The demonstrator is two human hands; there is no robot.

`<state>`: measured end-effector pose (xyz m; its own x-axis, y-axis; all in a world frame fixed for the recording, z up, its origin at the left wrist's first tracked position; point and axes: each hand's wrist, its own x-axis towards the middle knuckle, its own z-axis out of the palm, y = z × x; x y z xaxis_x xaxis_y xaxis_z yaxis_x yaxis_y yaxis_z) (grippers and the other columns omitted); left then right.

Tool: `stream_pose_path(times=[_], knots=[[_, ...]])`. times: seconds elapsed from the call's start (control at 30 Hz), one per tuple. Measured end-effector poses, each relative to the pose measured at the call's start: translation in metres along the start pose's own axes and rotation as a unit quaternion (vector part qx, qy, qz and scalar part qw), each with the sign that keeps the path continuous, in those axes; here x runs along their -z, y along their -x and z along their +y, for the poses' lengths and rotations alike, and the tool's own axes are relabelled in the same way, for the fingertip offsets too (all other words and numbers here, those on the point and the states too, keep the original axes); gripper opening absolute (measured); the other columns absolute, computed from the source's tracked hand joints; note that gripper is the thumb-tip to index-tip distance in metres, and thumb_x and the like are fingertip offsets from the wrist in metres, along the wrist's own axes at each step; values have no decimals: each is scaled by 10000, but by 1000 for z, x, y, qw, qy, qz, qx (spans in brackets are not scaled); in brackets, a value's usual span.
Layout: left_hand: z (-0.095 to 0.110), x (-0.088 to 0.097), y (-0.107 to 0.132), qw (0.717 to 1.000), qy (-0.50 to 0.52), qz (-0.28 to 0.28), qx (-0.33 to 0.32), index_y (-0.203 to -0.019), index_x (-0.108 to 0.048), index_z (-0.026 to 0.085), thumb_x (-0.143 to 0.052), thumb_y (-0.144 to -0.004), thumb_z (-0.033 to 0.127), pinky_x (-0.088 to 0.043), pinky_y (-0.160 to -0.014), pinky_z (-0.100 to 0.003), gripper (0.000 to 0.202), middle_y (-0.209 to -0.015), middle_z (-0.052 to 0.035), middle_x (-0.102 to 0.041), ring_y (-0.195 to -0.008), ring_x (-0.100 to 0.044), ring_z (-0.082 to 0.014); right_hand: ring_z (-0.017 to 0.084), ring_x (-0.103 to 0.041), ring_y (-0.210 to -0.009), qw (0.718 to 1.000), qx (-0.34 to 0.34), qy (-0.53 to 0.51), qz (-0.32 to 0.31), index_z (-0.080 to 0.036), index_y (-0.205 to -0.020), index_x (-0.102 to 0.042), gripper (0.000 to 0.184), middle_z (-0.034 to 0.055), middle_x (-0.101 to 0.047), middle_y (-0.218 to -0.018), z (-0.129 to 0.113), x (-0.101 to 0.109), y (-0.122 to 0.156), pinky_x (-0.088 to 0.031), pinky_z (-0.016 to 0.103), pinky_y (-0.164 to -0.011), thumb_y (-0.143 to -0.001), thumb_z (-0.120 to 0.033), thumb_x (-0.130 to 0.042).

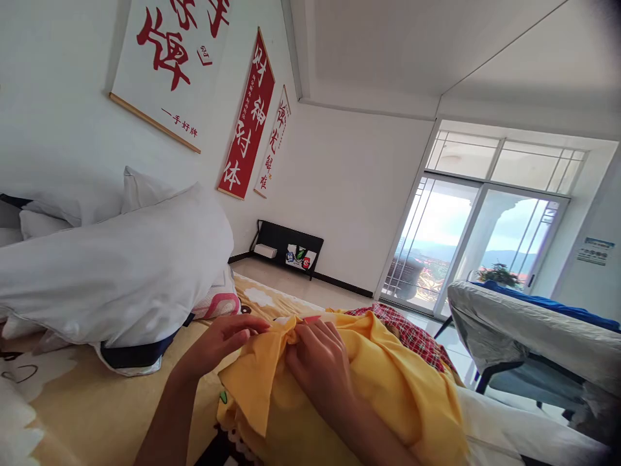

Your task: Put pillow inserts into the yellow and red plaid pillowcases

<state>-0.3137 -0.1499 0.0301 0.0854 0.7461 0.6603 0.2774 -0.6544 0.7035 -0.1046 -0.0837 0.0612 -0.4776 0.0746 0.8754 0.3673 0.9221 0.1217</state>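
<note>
A yellow cloth (388, 382) lies bunched on the bed in front of me. My left hand (226, 340) pinches its upper edge from the left, fingers curled onto the fabric. My right hand (320, 362) rests on top of the cloth with its fingers closed on the same edge, right next to the left fingertips. A red checked cloth (412, 333) lies just beyond the yellow one.
A pile of white duvet and pillows (111, 259) fills the left of the bed. The sheet (87, 401) is tan with a cartoon print. A covered table (528, 336) stands at right, before sliding glass doors (466, 239). Red banners (247, 120) hang on the wall.
</note>
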Motion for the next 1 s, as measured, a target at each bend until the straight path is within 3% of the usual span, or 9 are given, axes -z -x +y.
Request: stream_pose_path(times=[0.1, 0.2, 0.27, 0.37, 0.43, 0.53, 0.67, 0.83, 1.0], knots=[[-8, 6, 6, 996, 2, -59, -67, -1393, -490, 207, -574, -655, 800, -367, -1058, -453, 951, -1402, -162, -501, -1266, -464, -347, 150, -536, -645, 994, -104, -41, -18, -211, -707, -569, 160, -6, -612, -668, 17, 1, -7, -392, 268, -607, -855, -266, -541], [-3, -8, 6, 994, -88, -41, -44, -1489, -316, 288, -839, -501, 586, -290, -1121, -464, 1157, -1522, -118, -353, -1365, -344, -345, 138, -512, -573, 979, -185, -72, -37, -212, -649, -573, 308, -16, -592, -602, 28, 1, -14, -370, 261, -543, -888, -403, -534], [0, -24, -1, 990, -120, 69, 3, -1410, -453, 293, -813, -625, 426, -360, -1074, -416, 873, -1418, -90, -496, -1284, -446, -306, 137, -515, -567, 975, -199, -88, -45, -212, -675, -600, 321, -15, -604, -604, 31, 2, -16, -368, 262, -538, -897, -430, -520], [-3, -42, -16, 970, -59, 233, 35, -1049, -697, 192, -638, -786, 361, -499, -789, -292, 318, -951, -47, -696, -901, -612, -226, 149, -548, -628, 979, -174, -86, -65, -212, -748, -611, 253, -7, -637, -672, 27, 3, -17, -387, 266, -579, -903, -389, -517], [-7, -45, -21, 954, 1, 296, 36, -837, -704, 157, -587, -817, 396, -477, -642, -246, 267, -719, -14, -646, -723, -579, -182, 171, -575, -721, 986, -133, -49, -87, -214, -831, -604, 173, 6, -659, -767, 19, 2, -17, -399, 282, -640, -903, -352, -528], [-8, -42, -21, 935, 55, 348, 35, -726, -658, 154, -612, -802, 474, -452, -590, -226, 333, -638, 4, -591, -656, -540, -155, 200, -563, -784, 992, -61, 61, -93, -209, -833, -564, 143, 30, -646, -818, 4, -6, -18, -384, 321, -702, -921, -310, -511], [-6, -35, -15, 932, 85, 351, 22, -616, -575, 158, -662, -770, 512, -415, -540, -215, 396, -596, 12, -545, -591, -493, -127, 179, -519, -715, 992, 14, 112, -62, -209, -736, -512, 215, 28, -608, -755, -3, -21, -21, -367, 315, -692, -934, -176, -436], [-4, -35, -15, 932, 131, 333, 52, -611, -553, 160, -611, -809, 552, -394, -509, -219, 443, -554, 18, -509, -547, -476, -118, 148, -516, -683, 998, -27, -9, -57, -215, -733, -532, 174, -4, -591, -708, 6, -18, -23, -392, 267, -648, -906, -235, -530], [7, -39, -19, 976, 40, 214, 23, -886, -660, 172, -678, -782, 440, -488, -749, -257, 288, -846, -17, -667, -828, -604, -190, 159, -563, -951, 976, 58, -58, -202, -219, -1038, -610, 181, 35, -654, -1044, 2, 14, -28, -445, 293, -850, -925, -163, -480]])
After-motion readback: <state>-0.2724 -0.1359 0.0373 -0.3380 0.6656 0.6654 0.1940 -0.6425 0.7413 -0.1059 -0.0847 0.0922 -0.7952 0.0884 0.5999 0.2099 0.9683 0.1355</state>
